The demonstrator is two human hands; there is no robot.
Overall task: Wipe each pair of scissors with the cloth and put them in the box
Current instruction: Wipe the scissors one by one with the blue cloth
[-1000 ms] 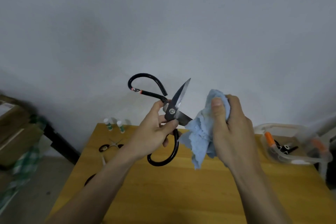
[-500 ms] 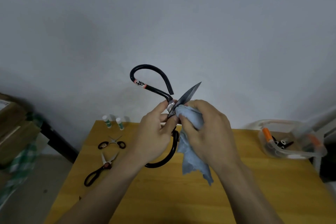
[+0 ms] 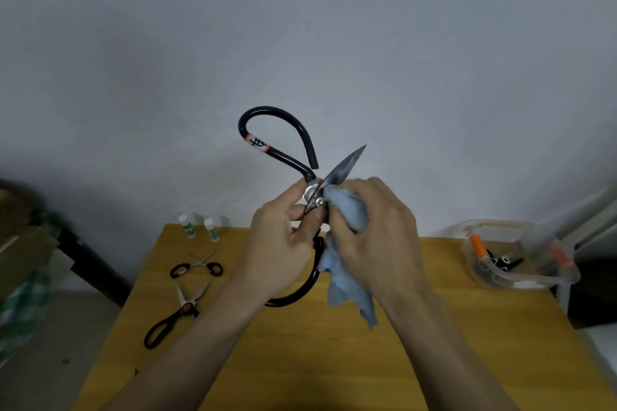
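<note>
My left hand point(image 3: 283, 243) pinches a large pair of black-handled scissors point(image 3: 277, 143) at the pivot, held up above the table with the blades spread open. My right hand point(image 3: 370, 237) grips a blue cloth point(image 3: 347, 290) and presses it against the lower blade near the pivot; that blade is hidden under the cloth. The upper blade points up and right. A clear plastic box point(image 3: 567, 277) stands at the table's right edge with orange-handled and black scissors inside. Two smaller pairs of scissors lie on the left of the table: one point(image 3: 197, 267) farther back, one point(image 3: 173, 314) nearer.
The yellow wooden table point(image 3: 300, 360) stands against a grey wall. Two small white bottles point(image 3: 200, 227) with green labels stand at its back left corner. Cardboard boxes point(image 3: 23, 240) and a green checked cloth sit on the floor to the left.
My right hand brought the cloth from beside the scissors onto the lower blade at the pivot. The scissors tilted slightly, and the view dipped, showing more of the table.
</note>
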